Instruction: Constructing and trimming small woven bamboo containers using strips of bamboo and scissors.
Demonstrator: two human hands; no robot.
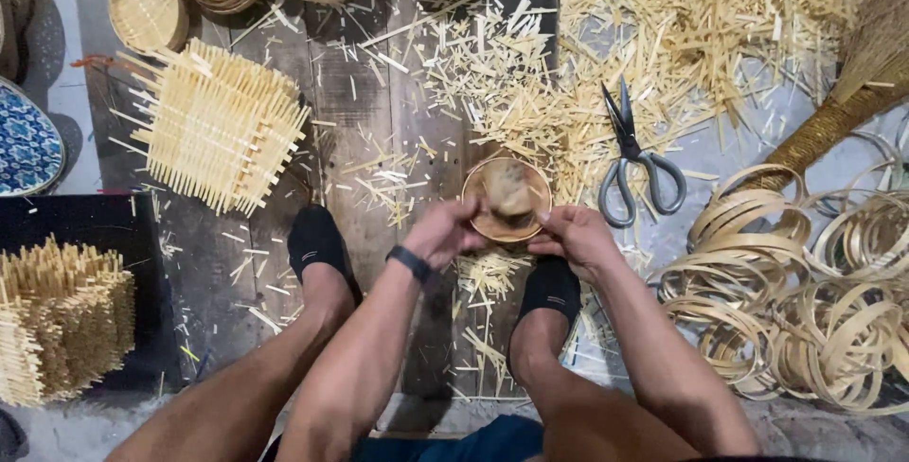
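Head view, small round woven basket point(507, 200) gripped at its near rim by left hand point(443, 232) and right hand point(575, 235), fingers curled shut, scissors point(632, 161) just right of basket, bare planks point(350, 112) left, bamboo hoops point(805, 301) crowding far right

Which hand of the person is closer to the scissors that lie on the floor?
The right hand. It grips the right rim of the small round basket, just below and left of the scissors. The left hand holds the basket's left rim, farther away.
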